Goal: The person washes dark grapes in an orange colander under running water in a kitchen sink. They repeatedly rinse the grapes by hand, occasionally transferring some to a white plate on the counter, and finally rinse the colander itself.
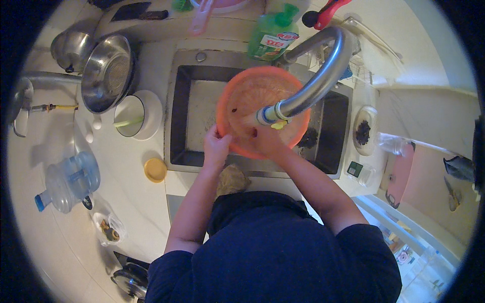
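Note:
An orange plastic basin (232,85) sits in the stainless steel sink (197,113), under the curved metal faucet (322,89). My left hand (217,146) grips the basin's near-left rim. My right hand (268,140) reaches inside over the near-right rim, below the faucet's spout; its fingers are partly hidden. Beside those fingers is a small dark red piece (254,131), and I cannot tell whether they hold it. Another small dark piece (234,110) lies farther left in the basin. Something yellow (279,125) shows behind the right hand.
A clump of dark matter (308,138) lies in the sink, right of the basin. A white dish (365,147) with dark bits stands right of the sink. Green detergent bottle (271,38) stands behind. Steel bowl (102,75), white pot (153,113) and water jug (72,181) are leftward.

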`<state>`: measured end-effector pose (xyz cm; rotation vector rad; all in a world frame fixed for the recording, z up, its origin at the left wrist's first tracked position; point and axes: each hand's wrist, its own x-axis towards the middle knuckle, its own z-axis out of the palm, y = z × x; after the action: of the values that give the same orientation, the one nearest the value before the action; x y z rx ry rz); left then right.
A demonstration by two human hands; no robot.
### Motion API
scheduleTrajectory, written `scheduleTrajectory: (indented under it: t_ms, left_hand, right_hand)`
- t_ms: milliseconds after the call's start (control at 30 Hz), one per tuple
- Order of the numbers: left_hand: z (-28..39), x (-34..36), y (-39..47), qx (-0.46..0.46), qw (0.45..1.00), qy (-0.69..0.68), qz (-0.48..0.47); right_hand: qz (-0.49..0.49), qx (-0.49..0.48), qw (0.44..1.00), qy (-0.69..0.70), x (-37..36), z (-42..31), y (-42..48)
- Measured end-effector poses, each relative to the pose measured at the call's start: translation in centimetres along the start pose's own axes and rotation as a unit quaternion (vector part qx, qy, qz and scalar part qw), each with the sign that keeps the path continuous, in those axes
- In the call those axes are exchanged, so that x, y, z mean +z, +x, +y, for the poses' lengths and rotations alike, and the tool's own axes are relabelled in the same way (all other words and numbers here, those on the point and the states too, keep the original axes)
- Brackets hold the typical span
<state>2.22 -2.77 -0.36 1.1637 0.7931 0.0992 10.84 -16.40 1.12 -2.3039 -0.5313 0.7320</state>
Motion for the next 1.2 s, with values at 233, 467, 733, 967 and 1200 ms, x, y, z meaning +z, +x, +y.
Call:
scheduleTrajectory:
  t_ms: [233,467,733,967,1200]
  left_hand:
    - [-0.2,-0.6,0.4,0.042,0.999,-0.007,-0.009]
    - [0.3,0.0,0.3,0.024,0.999,-0.024,-0.026]
    - [0.2,-0.1,0.1,0.011,1.0,-0.003,-0.02]
    - [1.0,0.4,-0.5,-0.01,0.999,-0.024,-0.022]
    - [0.4,-0.3,-0.3,-0.001,1.0,-0.016,-0.008]
  right_hand:
    - [-0.079,0.213,0.756,0.614,-5.4,2.0,1.2]
    - [-0.099,0.043,0.97,0.219,-1.9,5.1,1.8]
    - [-0.086,-0.063,0.985,-0.133,-0.5,2.9,1.4]
    - [-0.08,-0.025,0.988,-0.129,1.1,3.7,1.4]
    - [-0.046,-0.061,0.989,-0.127,-1.2,1.2,0.7]
